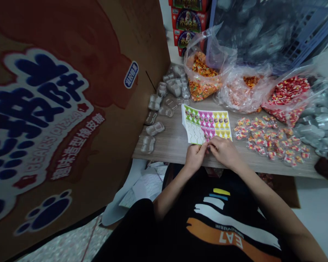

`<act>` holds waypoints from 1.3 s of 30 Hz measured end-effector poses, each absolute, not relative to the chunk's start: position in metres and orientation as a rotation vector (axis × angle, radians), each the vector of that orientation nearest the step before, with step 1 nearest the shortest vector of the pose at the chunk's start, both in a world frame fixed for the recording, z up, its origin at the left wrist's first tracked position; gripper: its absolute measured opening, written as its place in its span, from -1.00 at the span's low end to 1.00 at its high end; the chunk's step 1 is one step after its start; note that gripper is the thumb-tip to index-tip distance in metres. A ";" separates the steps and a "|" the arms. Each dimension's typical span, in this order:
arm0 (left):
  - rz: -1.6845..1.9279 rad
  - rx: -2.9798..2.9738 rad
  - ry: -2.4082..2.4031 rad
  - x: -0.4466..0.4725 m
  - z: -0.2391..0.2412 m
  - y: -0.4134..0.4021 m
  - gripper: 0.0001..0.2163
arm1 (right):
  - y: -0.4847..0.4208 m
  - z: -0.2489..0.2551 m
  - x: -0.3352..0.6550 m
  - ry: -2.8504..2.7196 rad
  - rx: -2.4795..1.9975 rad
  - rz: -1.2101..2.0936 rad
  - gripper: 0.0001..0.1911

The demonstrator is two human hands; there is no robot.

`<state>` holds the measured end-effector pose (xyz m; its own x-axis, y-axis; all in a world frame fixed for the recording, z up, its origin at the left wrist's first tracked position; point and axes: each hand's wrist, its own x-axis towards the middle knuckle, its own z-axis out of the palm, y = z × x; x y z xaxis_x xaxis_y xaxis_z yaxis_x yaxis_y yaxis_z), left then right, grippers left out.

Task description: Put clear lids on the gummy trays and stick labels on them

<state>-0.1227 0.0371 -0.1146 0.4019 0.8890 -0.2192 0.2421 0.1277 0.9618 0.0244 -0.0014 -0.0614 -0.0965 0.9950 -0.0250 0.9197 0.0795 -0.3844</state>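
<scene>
Both my hands meet at the front edge of the table, low on a sheet of stickers [207, 122]. The sheet carries green, pink and yellow labels, and its lower left part is bare backing. The fingertips of my left hand [195, 156] are pinched together. Close against them, the fingers of my right hand [222, 151] are closed as well. Whatever is between the fingers is too small and too covered to make out. Right of the sheet lie several small clear packs of colourful candy [270, 138].
Empty clear plastic shells [154, 129] lie on the left of the table [175, 142]. Bags of orange candy [203, 78] and red candy [288, 96] stand behind. A big cardboard box [120, 120] walls the left side; a blue basket [308, 40] is at the back right.
</scene>
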 end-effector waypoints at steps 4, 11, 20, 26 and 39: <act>0.667 1.442 1.113 -0.123 -0.109 0.037 -0.56 | 0.001 -0.056 0.030 -2.259 -1.904 0.323 -0.83; 0.638 1.497 1.173 -0.131 -0.107 0.043 -0.58 | 0.025 -0.047 0.038 -2.552 -1.723 0.016 -0.76; 0.610 1.376 1.291 -0.139 -0.123 0.050 -0.58 | 0.079 -0.004 0.073 -2.488 -1.689 -0.362 -0.75; 0.655 1.134 1.390 -0.167 -0.141 0.074 -0.62 | 0.051 0.006 0.113 -1.715 -1.793 -0.468 -0.89; 0.491 1.175 0.925 -0.109 -0.091 0.051 -0.52 | -0.069 -0.063 0.085 -1.730 -1.843 -0.512 -0.80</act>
<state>-0.1092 0.0510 -0.0907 0.5560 0.7519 -0.3541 0.1283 0.3433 0.9304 0.0847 -0.0692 -0.0628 0.0964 0.7790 0.6196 0.9907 -0.0154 -0.1348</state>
